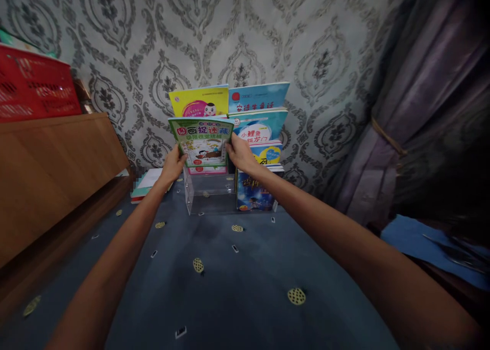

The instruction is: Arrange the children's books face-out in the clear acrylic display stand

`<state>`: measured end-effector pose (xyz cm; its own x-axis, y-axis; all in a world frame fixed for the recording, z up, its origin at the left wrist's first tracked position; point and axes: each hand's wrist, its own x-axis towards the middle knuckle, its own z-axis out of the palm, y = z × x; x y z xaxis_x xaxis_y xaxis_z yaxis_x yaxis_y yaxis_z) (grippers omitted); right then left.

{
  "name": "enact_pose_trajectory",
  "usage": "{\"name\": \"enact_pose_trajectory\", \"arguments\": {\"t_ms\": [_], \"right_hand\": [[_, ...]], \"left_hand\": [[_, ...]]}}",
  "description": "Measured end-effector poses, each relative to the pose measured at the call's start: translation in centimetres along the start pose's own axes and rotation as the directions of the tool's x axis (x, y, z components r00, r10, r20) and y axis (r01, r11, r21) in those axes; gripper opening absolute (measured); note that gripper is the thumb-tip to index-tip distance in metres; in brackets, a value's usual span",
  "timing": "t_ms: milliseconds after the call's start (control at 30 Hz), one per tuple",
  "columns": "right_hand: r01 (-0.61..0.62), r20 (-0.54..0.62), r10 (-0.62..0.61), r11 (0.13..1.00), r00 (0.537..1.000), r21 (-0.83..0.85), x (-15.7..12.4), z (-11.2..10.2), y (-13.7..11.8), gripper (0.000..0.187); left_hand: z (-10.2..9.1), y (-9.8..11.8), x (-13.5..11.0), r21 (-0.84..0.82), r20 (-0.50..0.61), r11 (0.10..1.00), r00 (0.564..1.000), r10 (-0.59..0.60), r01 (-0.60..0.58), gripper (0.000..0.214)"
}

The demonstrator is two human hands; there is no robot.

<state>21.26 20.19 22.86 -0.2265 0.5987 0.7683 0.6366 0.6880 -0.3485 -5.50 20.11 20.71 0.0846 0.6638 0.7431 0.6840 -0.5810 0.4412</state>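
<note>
Blue-cloth worktop (229, 289) up close, both forearms stretched across it. At the far end I see the left hand (174, 164) and right hand (239, 153), each closed on a side edge of the green book (202, 142), which is upright just above the empty front-left slot of the clear rack (209, 189), in front of the yellow book (199, 101). I judge the step as book poised at the rack; any next move calls for level grips and a bottom edge clear of the slot's front wall.

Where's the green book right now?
Head view, centre: the green book is held at its side edges by the left hand and right hand, in front of the clear rack, just below the yellow book.
</note>
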Motion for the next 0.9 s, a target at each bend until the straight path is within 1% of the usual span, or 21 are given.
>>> {"name": "enact_pose_trajectory", "arguments": {"t_ms": [133, 200, 267, 367, 433, 600, 667, 800, 900], "right_hand": [[-0.036, -0.026, 0.036, 0.999, 0.999, -0.008, 0.4, 0.2, 0.4, 0.021], [-0.039, -0.053, 0.039, 0.999, 0.998, 0.002, 0.5, 0.4, 0.5, 0.025], [-0.011, -0.082, 0.013, 1.000, 0.997, 0.020, 0.4, 0.7, 0.5, 0.032], [0.047, -0.114, -0.042, 0.998, 0.993, 0.038, 0.1, 1.1, 0.2, 0.045], [0.064, -0.114, -0.059, 0.997, 0.992, 0.038, -0.1, 1.3, 0.0, 0.050], [0.042, -0.112, -0.039, 0.999, 0.993, 0.028, -1.0, 1.9, -0.4, 0.060], [0.037, -0.118, -0.034, 0.999, 0.992, 0.023, -1.5, 2.3, -0.5, 0.062], [0.071, -0.140, -0.070, 0.998, 0.988, 0.000, -2.4, 3.1, -0.3, 0.062], [0.014, -0.143, -0.017, 1.000, 0.990, -0.021, -2.5, 3.5, 0.0, 0.060]], "left_hand": [[0.3, 0.0, 0.2, 0.124, -0.019, 0.990, 0.997, -0.069, 0.071, 0.020], [0.5, 0.2, 0.0, 0.197, -0.030, 0.974, 0.994, -0.105, 0.108, 0.013], [0.8, 0.4, -0.3, 0.239, -0.046, 0.962, 0.991, -0.122, 0.130, 0.012], [1.0, 0.5, -0.9, 0.247, -0.075, 0.959, 0.989, -0.125, 0.140, 0.015], [1.2, 0.5, -1.1, 0.232, -0.089, 0.962, 0.988, -0.129, 0.146, 0.018], [1.3, 0.6, -1.0, 0.243, -0.090, 0.959, 0.987, -0.130, 0.148, 0.020], [1.3, 0.6, -0.9, 0.254, -0.089, 0.956, 0.988, -0.128, 0.147, 0.017], [1.5, 0.4, -0.9, 0.240, -0.086, 0.956, 0.984, -0.153, 0.170, 0.014], [1.5, 0.3, -0.8, 0.245, -0.083, 0.951, 0.982, -0.170, 0.186, 0.012]]}}
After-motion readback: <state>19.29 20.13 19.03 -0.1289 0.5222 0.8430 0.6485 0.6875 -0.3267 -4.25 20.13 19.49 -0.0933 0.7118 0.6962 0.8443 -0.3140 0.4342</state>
